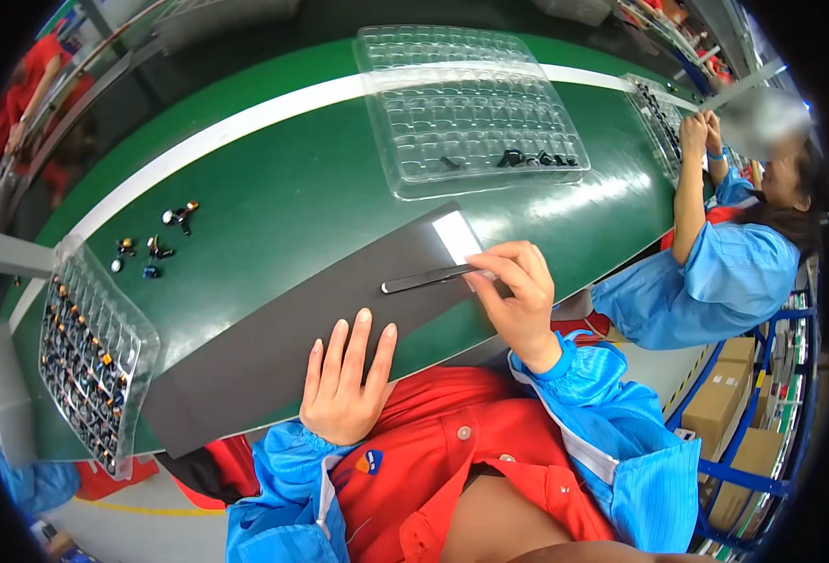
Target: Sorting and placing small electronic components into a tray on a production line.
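Between the fingers and thumb of my right hand (524, 298) is a pair of black tweezers (426, 279), its tips pointing left over a long dark grey mat (274, 342). My left hand (350, 380) lies with its fingers stretched out at the near edge of the mat, holding nothing. Just beyond my right fingertips, a small white rectangle (456, 236) sits at the mat's far right end. I see nothing between the tweezer tips.
A transparent compartment tray (475, 108) with several small black parts along its near row stands beyond the mat. At the left, another tray (95, 366) is filled with small parts. Loose small parts (156, 246) lie nearby. A co-worker (729, 244) sits at the right.
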A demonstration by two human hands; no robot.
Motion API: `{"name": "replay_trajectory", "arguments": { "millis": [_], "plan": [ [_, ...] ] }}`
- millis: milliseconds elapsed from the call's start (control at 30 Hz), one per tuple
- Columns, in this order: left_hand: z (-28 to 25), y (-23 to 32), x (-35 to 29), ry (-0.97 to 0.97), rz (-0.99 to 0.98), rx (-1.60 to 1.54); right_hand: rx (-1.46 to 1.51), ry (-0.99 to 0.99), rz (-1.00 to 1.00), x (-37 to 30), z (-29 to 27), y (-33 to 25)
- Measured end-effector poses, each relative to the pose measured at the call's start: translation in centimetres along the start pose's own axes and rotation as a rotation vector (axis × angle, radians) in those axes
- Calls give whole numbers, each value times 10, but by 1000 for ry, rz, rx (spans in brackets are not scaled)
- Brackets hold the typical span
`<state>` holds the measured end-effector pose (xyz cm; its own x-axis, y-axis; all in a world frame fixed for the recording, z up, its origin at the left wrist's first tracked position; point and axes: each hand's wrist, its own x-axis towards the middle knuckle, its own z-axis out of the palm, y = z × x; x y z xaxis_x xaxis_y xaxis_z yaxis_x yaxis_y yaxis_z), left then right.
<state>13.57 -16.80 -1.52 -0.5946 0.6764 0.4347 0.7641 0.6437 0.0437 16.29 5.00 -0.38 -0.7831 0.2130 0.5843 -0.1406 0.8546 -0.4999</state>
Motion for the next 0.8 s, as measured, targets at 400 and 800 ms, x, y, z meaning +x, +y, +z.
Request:
{"name": "replay_trajectory", "arguments": {
  "millis": [400,800],
  "plan": [
    [-3,3,-1,-34,-39,7,46,-101,93,22,0,4],
    [-5,3,-7,-42,-96,73,683,-364,-489,68,-82,-76]
  ]
}}
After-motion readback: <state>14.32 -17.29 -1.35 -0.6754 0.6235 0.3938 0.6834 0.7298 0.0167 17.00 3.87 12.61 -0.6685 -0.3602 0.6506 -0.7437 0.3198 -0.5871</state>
